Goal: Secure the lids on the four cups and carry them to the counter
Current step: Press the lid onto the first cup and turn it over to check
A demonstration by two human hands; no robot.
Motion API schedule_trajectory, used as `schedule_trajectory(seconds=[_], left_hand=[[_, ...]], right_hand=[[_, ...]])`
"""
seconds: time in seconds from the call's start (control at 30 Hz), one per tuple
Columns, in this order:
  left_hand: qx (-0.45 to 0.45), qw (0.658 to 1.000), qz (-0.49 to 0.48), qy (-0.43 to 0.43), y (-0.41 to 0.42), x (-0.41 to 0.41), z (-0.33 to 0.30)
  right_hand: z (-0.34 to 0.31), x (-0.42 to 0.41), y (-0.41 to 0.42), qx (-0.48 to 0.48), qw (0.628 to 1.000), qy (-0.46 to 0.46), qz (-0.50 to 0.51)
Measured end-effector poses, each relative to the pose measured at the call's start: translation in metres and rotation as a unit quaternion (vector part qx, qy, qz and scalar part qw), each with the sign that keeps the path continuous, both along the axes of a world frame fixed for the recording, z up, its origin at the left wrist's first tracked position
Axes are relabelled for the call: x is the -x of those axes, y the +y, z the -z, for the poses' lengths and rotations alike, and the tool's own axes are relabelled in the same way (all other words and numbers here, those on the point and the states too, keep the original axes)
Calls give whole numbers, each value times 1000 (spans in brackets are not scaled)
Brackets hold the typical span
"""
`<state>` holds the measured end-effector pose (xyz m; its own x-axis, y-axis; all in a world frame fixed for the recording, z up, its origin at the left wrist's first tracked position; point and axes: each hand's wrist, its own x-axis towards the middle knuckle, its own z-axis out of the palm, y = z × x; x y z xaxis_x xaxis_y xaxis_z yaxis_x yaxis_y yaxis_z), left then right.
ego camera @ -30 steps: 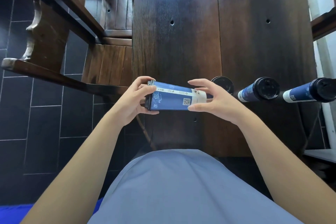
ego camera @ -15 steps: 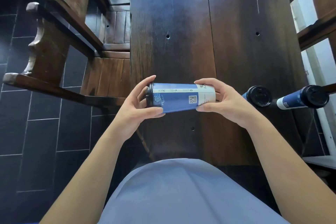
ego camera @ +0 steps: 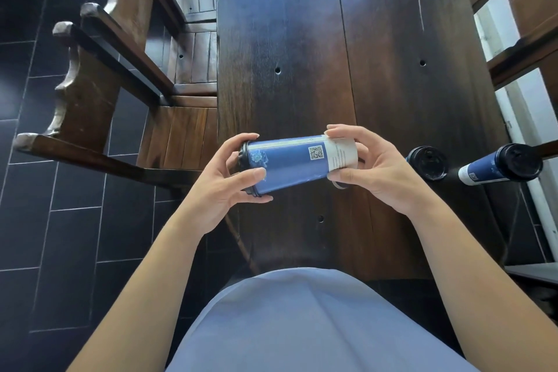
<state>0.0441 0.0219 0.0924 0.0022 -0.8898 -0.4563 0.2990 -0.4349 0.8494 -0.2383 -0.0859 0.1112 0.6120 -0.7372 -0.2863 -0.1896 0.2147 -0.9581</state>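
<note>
Gripping blue cup (ego camera: 290, 167) sideways, both hands (ego camera: 225, 187) (ego camera: 373, 172) curled; dark wood table (ego camera: 302, 69), black tiles (ego camera: 69, 235), possibly chair (ego camera: 99, 84).

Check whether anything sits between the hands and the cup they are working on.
Nothing visible does. The left hand already grips the black-lidded end of the blue cup, and the right hand grips its white base end, holding it sideways above the dark wooden table. Two other lidded cups stand apart, to the right.

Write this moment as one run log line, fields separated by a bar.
left hand grips lid end | right hand grips base | blue cup sideways over table | two lidded cups stand right
</note>
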Motion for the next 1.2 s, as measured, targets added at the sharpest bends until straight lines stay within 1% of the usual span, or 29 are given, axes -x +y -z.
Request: schedule_trajectory(seconds=[0.13, 0.23, 0.37, 0.5, 0.73, 0.87, 0.97, 1.2], left_hand=[[-21, 1000, 8, 18, 2, -2, 0], [-19, 1000, 15, 11, 3, -3, -1], [30, 998, 39, -25, 3, -5, -6], [64, 995, 42, -60, 3, -7, -10], [26, 999, 13, -17, 4, -4, -10], [21, 1000, 22, -1, 5, -5, -11], [32, 999, 37, -12, 5, -4, -12], [48, 998, 28, -31, 9, -4, -13]], right_hand=[[0, 1, 0, 24, 999, 20, -14], [2, 2, 1, 14, 1000, 12, -13], [1, 3, 3, -19, 1000, 10, 1], [0, 1, 4, -20, 1000, 10, -7], [0, -2, 7, -3, 1000, -22, -3], [1, 1, 4, 7, 1000, -29, -6], [0, 4, 4, 6, 999, -31, -7], [0, 6, 5, -9, 1000, -14, -1]])
